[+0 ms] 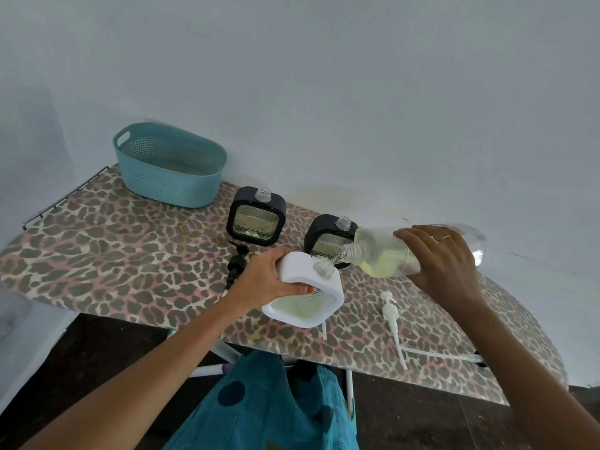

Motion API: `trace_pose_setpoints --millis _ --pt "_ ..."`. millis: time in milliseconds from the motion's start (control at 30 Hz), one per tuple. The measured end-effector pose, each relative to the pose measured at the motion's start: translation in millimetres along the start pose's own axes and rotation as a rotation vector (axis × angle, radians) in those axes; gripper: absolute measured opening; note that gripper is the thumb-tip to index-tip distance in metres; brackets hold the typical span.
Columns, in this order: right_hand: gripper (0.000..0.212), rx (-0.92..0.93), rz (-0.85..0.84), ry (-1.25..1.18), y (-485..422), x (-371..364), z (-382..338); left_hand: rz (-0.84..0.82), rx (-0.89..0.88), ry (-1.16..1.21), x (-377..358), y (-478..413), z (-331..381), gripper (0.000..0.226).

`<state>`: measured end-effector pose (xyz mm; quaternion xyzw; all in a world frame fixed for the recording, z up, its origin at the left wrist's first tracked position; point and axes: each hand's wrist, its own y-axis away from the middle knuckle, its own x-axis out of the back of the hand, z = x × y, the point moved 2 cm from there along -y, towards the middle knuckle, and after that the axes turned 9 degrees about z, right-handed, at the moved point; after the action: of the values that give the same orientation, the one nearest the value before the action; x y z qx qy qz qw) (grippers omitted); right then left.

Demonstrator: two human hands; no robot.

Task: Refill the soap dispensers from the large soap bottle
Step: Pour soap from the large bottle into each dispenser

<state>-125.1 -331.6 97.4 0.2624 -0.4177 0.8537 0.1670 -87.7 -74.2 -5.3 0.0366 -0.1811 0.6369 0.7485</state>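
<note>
Large soap bottle, gripped tilted in right hand, pours into white dispenser clasped by left hand; two uncapped black dispensers stand behind, fill levels unclear.

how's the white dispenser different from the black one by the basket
The white dispenser has a white frame; the black dispenser a black one. The white dispenser is tilted in the left hand, taking soap from the large bottle; the black dispenser stands upright on the ironing board, untouched. Both are square with open clear necks.
</note>
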Motion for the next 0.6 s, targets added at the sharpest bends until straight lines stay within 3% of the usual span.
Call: trace_pose_setpoints --millis 267,600 --pt "0.076 0.011 0.0 0.019 1.0 0.7 1.5 0.005 -0.008 -0.006 -1.0 0.8 0.0 0.054" --pt "0.058 0.031 0.032 0.031 0.8 0.3 4.3 0.01 -0.027 -0.05 -2.3 0.4 -1.2 0.064"
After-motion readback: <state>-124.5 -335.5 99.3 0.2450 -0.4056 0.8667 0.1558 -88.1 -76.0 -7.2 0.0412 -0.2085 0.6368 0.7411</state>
